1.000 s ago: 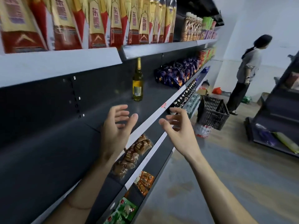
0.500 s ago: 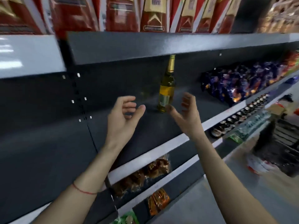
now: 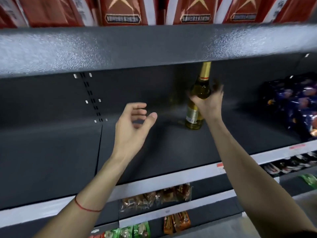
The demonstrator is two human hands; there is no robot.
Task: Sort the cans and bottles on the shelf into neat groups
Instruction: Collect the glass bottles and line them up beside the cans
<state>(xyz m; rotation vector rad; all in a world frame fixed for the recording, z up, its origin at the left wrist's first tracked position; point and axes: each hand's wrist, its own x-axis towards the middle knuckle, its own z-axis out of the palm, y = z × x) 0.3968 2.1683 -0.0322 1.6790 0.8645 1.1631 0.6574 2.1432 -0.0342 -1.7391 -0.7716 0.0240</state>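
Bottle (image 3: 197, 107): green glass, gold foil neck, pale label. It stands upright on the dark shelf (image 3: 171, 148), toward the back, at about 1 o'clock from picture centre. Its cap is hidden behind the front edge of the upper shelf (image 3: 154, 48).

Right hand (image 3: 208, 102): at the bottle's shoulder and upper body. Thumb lies on the left flank of the glass; fingers (image 3: 218, 88) curve round the right side and behind. The hand is blurred, so firmness of hold cannot be judged, but thumb and fingers wrap the bottle and contact appears made. Bottle base sits on the shelf.

Left hand (image 3: 133, 124): at 9 o'clock from the bottle, well apart from it, above the shelf floor. Fingers loosely curled, thumb spread forward, wide gap between them. Holds nothing, touches nothing. A red string (image 3: 85, 207) circles the left forearm.

Surroundings: blue packets (image 3: 295, 103) at 3 o'clock on the same shelf, apart from the bottle. Red cartons (image 3: 123, 11) line the upper shelf at 12 o'clock. Brown snack bags (image 3: 154, 196) on the shelf below at 6 o'clock; orange packs (image 3: 177, 222) and green packs (image 3: 127, 231) lower still
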